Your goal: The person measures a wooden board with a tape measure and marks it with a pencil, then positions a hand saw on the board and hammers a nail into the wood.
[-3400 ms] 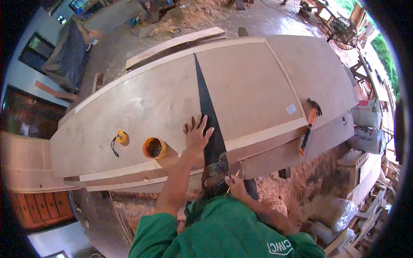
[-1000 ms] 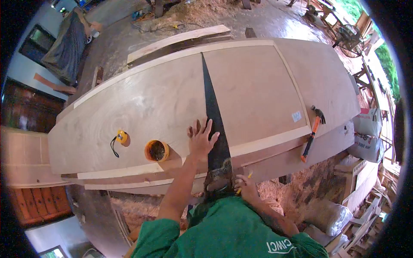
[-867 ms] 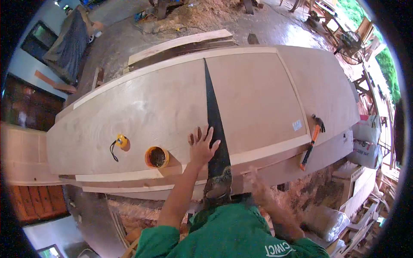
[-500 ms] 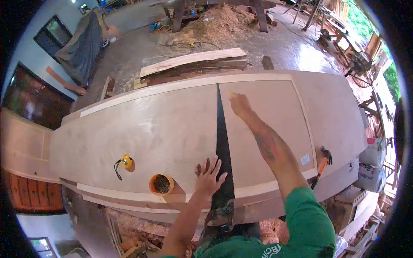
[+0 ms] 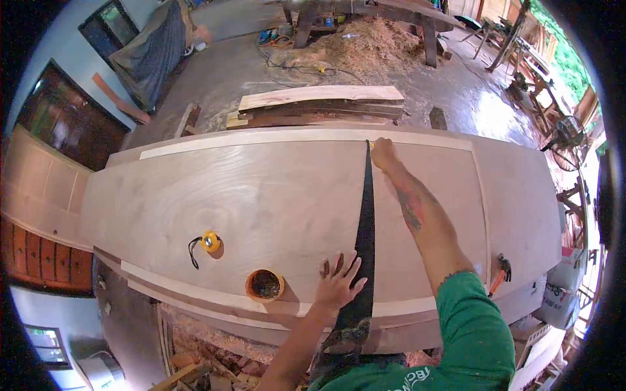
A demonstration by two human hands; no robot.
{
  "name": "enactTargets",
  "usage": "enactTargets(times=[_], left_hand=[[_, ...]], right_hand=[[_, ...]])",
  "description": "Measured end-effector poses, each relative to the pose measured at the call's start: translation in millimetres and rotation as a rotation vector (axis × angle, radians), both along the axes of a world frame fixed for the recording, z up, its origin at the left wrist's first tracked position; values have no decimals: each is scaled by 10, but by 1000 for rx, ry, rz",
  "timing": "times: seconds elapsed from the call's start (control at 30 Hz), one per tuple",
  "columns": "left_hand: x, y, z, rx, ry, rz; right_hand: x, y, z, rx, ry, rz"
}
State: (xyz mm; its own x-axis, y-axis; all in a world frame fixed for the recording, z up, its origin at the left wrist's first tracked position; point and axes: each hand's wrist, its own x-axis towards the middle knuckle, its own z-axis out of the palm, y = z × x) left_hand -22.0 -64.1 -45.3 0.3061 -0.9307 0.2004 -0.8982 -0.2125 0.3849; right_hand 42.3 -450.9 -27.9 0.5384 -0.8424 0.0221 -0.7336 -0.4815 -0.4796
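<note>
On one panel [image 5: 261, 195], left hand [image 5: 338, 287] flat pins one saw [image 5: 365, 247]; right hand [image 5: 381, 153] grip unclear.

White lettering showing upside down on the green shirt [image 5: 417, 378] at the lower frame edge, cut off and not legible, no other readable text, labels or numbers appearing anywhere.

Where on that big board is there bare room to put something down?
The plywood sheet is bare left of the handsaw, above the tape measure and orange tub. It is also bare right of the right hand's arm, toward the hammer. It is crowded around the left hand.
</note>
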Motion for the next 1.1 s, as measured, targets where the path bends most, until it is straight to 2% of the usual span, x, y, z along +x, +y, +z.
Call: enactTargets(times=[0.17, 0.2, 0.27, 0.3, 0.33, 0.43, 0.47, 0.5, 0.63, 0.73, 0.8, 0.87, 0.9, 1.03, 1.1], left_hand=[[3, 1, -73, -18, 60, -14], [-8, 0, -93, -17, 72, -28], [7, -3, -117, -25, 54, -27], [13, -11, -117, -5, 53, -32], [8, -12, -116, -9, 63, -51], [14, -12, -156, -51, 22, -37], [17, -15, -152, -60, 26, -50], [16, -19, -137, -43, 20, -37], [29, -26, -134, -4, -6, -42], [32, -16, -174, 20, -21, -58], [49, -29, -181, 31, -44, -51], [73, -26, -148, 79, -58, -55], [68, -40, -177, 90, -43, -39], [-48, -49, -180, 194, 14, 52], [-125, -39, -185, 196, 8, 127]], right_hand=[[-75, 187, 251, -74, 56, 119], [-151, 267, 296, -119, 213, 335], [-292, 503, 334, -79, 357, 467], [-423, 681, 317, 2, 343, 380], [-628, 758, 37, -24, 340, 404], [-1390, 1447, -425, -308, 207, 461], [-1645, 1708, -298, -264, 65, 623], [-1840, 1942, -491, -18, 314, 534], [-2481, 3090, 187, 150, 240, 480], [-2668, 3328, 425, 268, 239, 428], [-2804, 3306, 451, 281, 256, 482], [-2935, 3452, 363, 159, -76, 183], [-2966, 3600, 289, 155, -94, 187], [-3145, 4336, -114, 811, -188, -185], [-3016, 4461, -50, 751, -232, -181]])
